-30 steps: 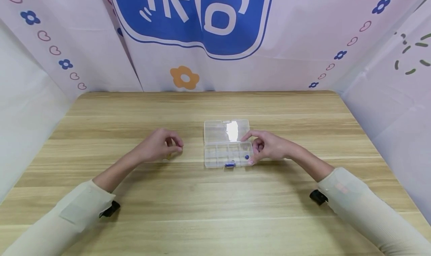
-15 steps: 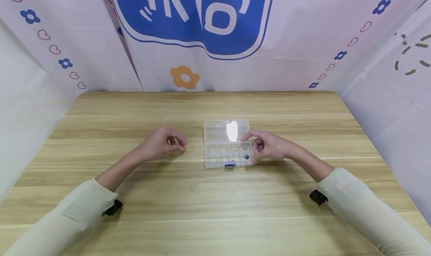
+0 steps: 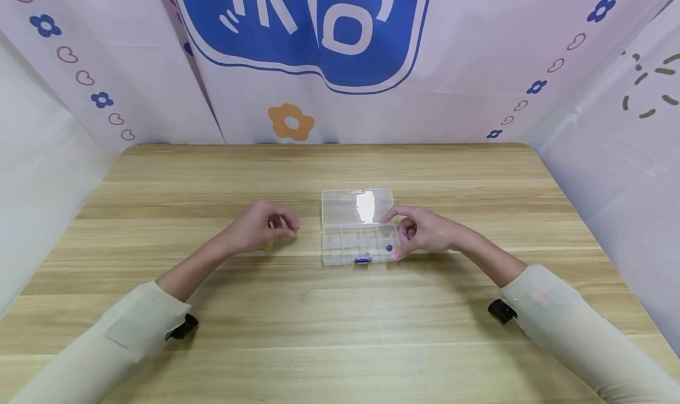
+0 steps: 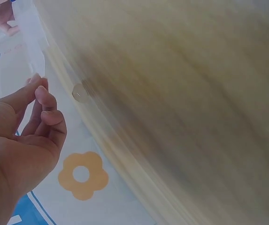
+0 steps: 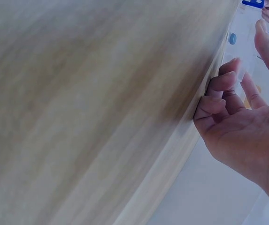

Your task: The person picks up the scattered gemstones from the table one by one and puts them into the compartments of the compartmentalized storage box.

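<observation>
A clear plastic organizer box (image 3: 359,227) lies open near the middle of the wooden table (image 3: 340,309). Its lid (image 3: 357,206) is folded back on the far side and lies flat, and the tray with small compartments is on the near side. In the rightmost compartment of the near row there is a small blue bead (image 3: 389,248). On the near edge of the tray, about the middle, sits a blue clasp (image 3: 363,260). The other compartments look empty, but the plastic is clear and I cannot tell for sure.

The right hand (image 3: 422,231) is at the right end of the box. Its index finger reaches to the right edge of the lid and its thumb touches the near right corner of the tray, so it holds the box between them; the other fingers are curled.

The left hand (image 3: 256,230) is to the left of the box, apart from it, just above the table. Its fingers are bent and thumb and index finger come together. In the left wrist view a small pale round piece (image 4: 80,92) lies just beside the fingertips; if they pinch something, I cannot tell.

Behind the table hangs a cloth backdrop (image 3: 319,49) with a blue sign and an orange flower. Nothing stands between the hands and the box.
</observation>
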Demonstrator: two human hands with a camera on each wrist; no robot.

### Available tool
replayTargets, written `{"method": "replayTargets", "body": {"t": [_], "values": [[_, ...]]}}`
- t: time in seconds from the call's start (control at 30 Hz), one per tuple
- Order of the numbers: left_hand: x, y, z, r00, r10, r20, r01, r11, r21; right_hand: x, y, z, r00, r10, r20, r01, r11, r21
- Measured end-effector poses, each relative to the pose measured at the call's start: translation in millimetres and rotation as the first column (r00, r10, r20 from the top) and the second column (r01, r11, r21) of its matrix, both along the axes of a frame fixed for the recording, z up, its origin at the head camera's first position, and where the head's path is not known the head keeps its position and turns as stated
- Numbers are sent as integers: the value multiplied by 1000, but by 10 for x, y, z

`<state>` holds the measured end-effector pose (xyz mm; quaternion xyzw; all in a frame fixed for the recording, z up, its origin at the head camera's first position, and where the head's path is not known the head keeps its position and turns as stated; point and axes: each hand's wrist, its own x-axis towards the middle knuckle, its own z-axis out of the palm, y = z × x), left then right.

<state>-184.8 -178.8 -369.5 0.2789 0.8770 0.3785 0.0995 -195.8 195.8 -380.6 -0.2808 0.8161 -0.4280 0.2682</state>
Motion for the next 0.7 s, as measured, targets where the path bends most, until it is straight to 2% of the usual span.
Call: {"method": "replayTargets", "body": {"t": [0.3, 0.7], "values": [[-22, 45, -8, 1000, 4, -10, -4, 1000, 27, -5, 1, -3, 1000, 3, 1, -3, 1000, -6], [-38, 148, 4, 999, -35, -2, 35, 997, 71, 1, -3, 16, 1000, 0, 6, 0, 1000, -7]]}}
